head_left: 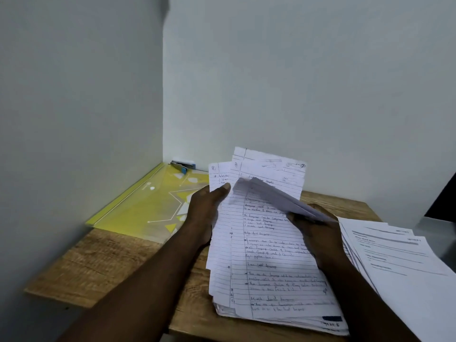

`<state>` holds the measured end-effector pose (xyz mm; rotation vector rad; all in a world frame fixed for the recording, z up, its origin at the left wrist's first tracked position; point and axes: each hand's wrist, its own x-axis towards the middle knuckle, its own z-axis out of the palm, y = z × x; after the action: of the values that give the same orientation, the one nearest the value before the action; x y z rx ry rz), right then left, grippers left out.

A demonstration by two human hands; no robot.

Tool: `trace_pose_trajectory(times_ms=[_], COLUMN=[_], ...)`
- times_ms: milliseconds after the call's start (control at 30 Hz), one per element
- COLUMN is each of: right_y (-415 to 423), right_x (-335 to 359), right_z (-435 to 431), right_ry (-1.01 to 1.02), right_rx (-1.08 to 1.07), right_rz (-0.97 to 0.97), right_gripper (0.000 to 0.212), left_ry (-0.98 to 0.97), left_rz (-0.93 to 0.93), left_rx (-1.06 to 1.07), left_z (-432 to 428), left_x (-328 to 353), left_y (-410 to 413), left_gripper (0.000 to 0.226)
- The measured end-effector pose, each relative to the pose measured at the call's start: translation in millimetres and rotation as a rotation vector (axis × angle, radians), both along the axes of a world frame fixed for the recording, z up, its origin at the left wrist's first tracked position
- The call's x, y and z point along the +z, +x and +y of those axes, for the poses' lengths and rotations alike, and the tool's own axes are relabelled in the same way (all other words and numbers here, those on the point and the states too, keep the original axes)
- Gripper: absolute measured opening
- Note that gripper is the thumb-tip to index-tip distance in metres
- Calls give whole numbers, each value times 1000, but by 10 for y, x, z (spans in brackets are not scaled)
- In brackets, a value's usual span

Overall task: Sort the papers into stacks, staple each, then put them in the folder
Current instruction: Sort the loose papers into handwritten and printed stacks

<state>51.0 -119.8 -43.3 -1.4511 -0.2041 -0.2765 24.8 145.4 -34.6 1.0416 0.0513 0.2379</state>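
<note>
A thick bundle of handwritten lined papers (269, 255) is tilted up over the middle of the wooden table. My left hand (204, 213) grips its left edge, thumb on the top sheet. My right hand (313, 230) pinches one blurred sheet (271, 198) that is lifted off the bundle's top. To the right lies a fanned stack of printed pages (394, 250). A yellow translucent folder (148, 208) lies flat at the back left. A blue and white stapler (182, 166) sits in the corner behind the folder.
The table (98, 265) stands in a corner between two pale walls. Its left and front edges are in view. A dark object (441, 198) stands at the far right behind the printed pages.
</note>
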Motion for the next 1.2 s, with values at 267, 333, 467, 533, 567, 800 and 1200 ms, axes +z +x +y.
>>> trace_pose_trajectory(times_ms=[267,333,467,533,567,800,1200], right_y=[-83,-93,-69,-68,-73,-146,-68], right_x=[62,74,50,58,65,182,100], right_z=[1,2,-22,-28,-27,1,-101], right_ry=[-37,-107,-220,-172,-145,-8,36], right_rx=[-13,2,-19,-34,-49,-37,-14], right_rz=[-33,-74,-154,-133,-112,-70,111], right_gripper=[23,20,29,23,20,33,14], left_ry=[39,34,32,19,17,144,666], left_rz=[-31,-25,-24,-42,-56,-159,-138], left_rx=[54,78,88,79,80,194,455], left_z=[-32,-60,-49,-21,-16,-25,-28], left_x=[-6,23,24,4,-2,-58,27], left_y=[-5,-32,-30,-9,-3,8,-135], left_gripper=[40,25,43,55,57,59,72])
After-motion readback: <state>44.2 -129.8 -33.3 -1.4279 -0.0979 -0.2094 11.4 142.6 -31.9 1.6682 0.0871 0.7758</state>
